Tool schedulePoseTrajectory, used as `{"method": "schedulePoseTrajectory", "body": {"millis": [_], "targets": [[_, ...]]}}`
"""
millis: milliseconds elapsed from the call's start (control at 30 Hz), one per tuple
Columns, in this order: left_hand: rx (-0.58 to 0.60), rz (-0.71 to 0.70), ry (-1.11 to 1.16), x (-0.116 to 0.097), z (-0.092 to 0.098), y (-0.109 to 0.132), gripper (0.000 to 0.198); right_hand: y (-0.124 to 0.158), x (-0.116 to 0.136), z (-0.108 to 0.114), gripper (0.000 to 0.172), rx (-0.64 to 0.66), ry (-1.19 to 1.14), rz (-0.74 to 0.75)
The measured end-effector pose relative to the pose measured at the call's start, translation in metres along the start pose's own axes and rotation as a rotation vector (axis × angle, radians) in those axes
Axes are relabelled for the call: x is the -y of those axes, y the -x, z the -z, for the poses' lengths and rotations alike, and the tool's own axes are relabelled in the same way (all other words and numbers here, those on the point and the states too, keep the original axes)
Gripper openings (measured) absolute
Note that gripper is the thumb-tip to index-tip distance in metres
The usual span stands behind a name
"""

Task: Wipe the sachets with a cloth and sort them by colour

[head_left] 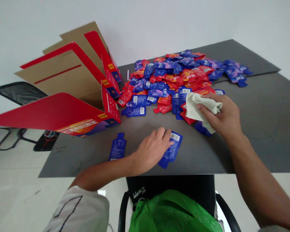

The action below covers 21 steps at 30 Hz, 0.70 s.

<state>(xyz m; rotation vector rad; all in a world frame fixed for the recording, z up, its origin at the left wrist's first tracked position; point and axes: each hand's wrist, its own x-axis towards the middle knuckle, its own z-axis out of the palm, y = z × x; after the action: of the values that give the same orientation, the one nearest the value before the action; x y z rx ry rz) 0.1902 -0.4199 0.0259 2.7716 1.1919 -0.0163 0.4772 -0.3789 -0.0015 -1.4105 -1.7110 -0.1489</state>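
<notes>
step in hand: one blue pouch (172,152), laid flat on the bench (263,129) with barcode showing, judged to be steadied for a wipe. next move: judged to call for the pouch to be kept flat and a cloth (200,105) to be brought across to it.

left grip (151,151): half curled, fingers laid on the pouch's left side; whether it is pinched or merely pressed cannot be told.

right grip (223,117): closed on the cloth, which is bunched between thumb and fingers; held over the near right edge of the heap. whether the pouches beneath are touched by the cloth cannot be told.

second blue pouch (118,146): laid flat, left of the left grip, untouched.

heap of red and blue pouches (159,84): spread beyond the left grip.

front carton (50,109): set left of and beyond the left grip, flaps raised; rear carton (96,48) stood behind it.
</notes>
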Motion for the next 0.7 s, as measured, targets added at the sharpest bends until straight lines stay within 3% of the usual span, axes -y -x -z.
{"method": "schedulePoseTrajectory", "body": {"millis": [67, 133, 233, 300, 433, 700], "targets": [[0.011, -0.12, -0.074, -0.014, 0.008, 0.023, 0.039, 0.0, 0.002, 0.0, 0.036, 0.02, -0.005, 0.016], [0.041, -0.212, -0.103, -0.025, 0.01, 0.046, 0.048, 0.001, 0.004, -0.001, 0.036, 0.043, -0.012, 0.02], [0.029, -0.283, -0.223, -0.034, 0.001, 0.075, 0.065, 0.002, 0.006, -0.004, 0.038, 0.091, -0.032, -0.003], [0.013, -0.304, -0.318, -0.037, -0.008, 0.087, 0.064, 0.004, 0.009, -0.005, 0.04, 0.132, -0.045, -0.03], [-0.032, -0.324, -0.464, -0.044, -0.023, 0.096, 0.047, 0.005, 0.015, -0.006, 0.043, 0.214, -0.067, -0.034], [-0.045, -0.32, -0.534, -0.054, -0.026, 0.091, 0.045, 0.004, 0.037, -0.004, 0.041, 0.357, -0.118, 0.114]]}}
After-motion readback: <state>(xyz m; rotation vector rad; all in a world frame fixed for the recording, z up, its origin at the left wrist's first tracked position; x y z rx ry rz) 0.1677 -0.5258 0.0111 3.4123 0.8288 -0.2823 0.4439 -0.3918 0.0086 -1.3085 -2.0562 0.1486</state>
